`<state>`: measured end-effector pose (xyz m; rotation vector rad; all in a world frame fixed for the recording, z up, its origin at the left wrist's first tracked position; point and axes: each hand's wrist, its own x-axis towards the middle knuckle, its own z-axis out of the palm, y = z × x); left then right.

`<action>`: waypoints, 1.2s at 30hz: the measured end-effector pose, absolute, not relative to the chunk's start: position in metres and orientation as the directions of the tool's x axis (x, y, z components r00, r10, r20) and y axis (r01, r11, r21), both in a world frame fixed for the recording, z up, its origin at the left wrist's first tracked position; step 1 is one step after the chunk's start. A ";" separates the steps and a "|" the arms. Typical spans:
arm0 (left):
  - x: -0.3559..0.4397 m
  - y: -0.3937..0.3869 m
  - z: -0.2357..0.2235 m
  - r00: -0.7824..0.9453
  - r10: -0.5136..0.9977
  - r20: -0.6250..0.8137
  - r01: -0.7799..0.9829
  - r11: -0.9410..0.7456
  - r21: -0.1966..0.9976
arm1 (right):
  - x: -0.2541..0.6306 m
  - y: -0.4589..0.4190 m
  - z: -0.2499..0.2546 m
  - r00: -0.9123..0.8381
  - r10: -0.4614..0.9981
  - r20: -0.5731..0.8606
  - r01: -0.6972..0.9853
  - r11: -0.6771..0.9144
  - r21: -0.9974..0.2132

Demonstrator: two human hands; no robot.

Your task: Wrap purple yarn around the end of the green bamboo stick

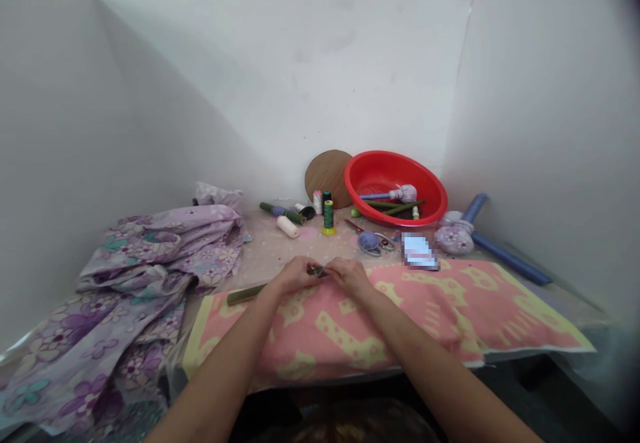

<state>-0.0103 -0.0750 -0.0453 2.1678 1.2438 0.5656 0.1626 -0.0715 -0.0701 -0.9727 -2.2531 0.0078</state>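
Observation:
A green stick (pixel 245 294) lies slantwise over the pink and yellow towel (pixel 345 330), passing under my left wrist. My left hand (pixel 299 275) is closed around its far part, where a short dark end shows between the fingers. Right beside it, my right hand (pixel 347 276) pinches at that same end, fingertips nearly touching the left ones. Something thin and pale seems to be at the fingertips, too small to make out. Beyond the hands lie a pair of scissors (pixel 384 242) and a ball of purple yarn (pixel 369 240).
A red basin (pixel 437 196) holding sticks and a cloth-headed stick leans at the back by a cardboard disc (pixel 325 170). Thread spools (pixel 328 216) stand mid-table. Flowered cloth (pixel 150 256) is heaped left. A phone (pixel 419 251) and blue tubes (pixel 510 256) lie right.

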 end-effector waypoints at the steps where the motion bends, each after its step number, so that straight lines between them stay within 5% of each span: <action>1: -0.010 -0.075 -0.045 0.476 0.876 0.080 0.642 -0.409 0.649 | 0.162 -0.072 -0.069 -0.498 0.639 0.587 0.653 0.721 -0.230; 18: -0.012 -0.080 -0.046 0.476 0.870 0.128 0.720 -0.469 0.511 | 0.164 -0.052 -0.072 -0.500 0.604 0.621 0.646 0.738 -0.197; 29: -0.006 -0.091 -0.044 0.407 0.889 0.210 0.807 -0.458 0.373 | 0.167 -0.042 -0.072 -0.578 0.621 0.529 0.544 0.777 -0.317; 36: -0.006 -0.094 -0.042 0.418 0.889 0.185 0.807 -0.457 0.373 | 0.167 -0.036 -0.069 -0.602 0.673 0.430 0.429 0.727 -0.537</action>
